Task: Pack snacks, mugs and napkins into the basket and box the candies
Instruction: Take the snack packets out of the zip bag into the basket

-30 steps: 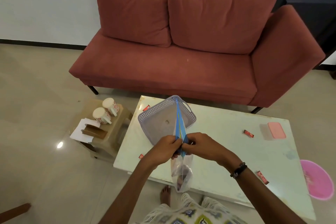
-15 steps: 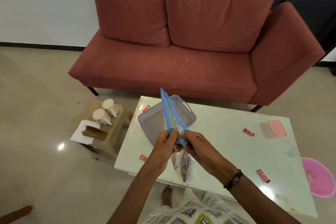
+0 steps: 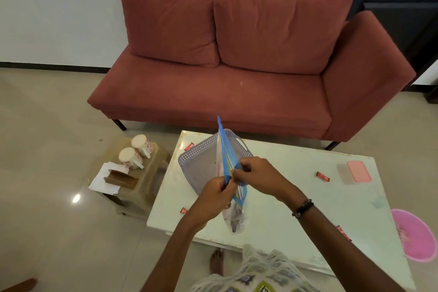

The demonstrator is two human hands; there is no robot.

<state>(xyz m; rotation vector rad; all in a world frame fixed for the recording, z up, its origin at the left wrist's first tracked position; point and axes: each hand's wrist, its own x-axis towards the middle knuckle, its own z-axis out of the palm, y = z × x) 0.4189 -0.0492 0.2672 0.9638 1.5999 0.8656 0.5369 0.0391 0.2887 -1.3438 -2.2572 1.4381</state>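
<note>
Both hands hold a clear snack bag (image 3: pixel 234 217) with a blue zip top over the near edge of the white table (image 3: pixel 284 197). My left hand (image 3: pixel 216 193) and my right hand (image 3: pixel 254 174) pinch the blue strip from either side. The bag's lower part hangs down with dark snacks inside. Behind it lies a grey perforated basket (image 3: pixel 201 161), tilted. Red candies lie scattered: one (image 3: pixel 322 176) at the right, another candy (image 3: pixel 189 147) by the far corner, a third candy (image 3: pixel 183 210) at the left edge. A pink-lidded box (image 3: pixel 355 171) sits at the far right.
Two patterned mugs (image 3: pixel 136 152) and white napkins (image 3: pixel 106 178) with a brown holder rest on a low stool (image 3: pixel 147 187) left of the table. A red sofa (image 3: pixel 237 73) stands behind. A pink bowl (image 3: pixel 414 234) lies on the floor at the right.
The bag's blue top has swung from upright to leaning left and back again. My hands have shifted along the zip strip, the right hand now higher than the left.
</note>
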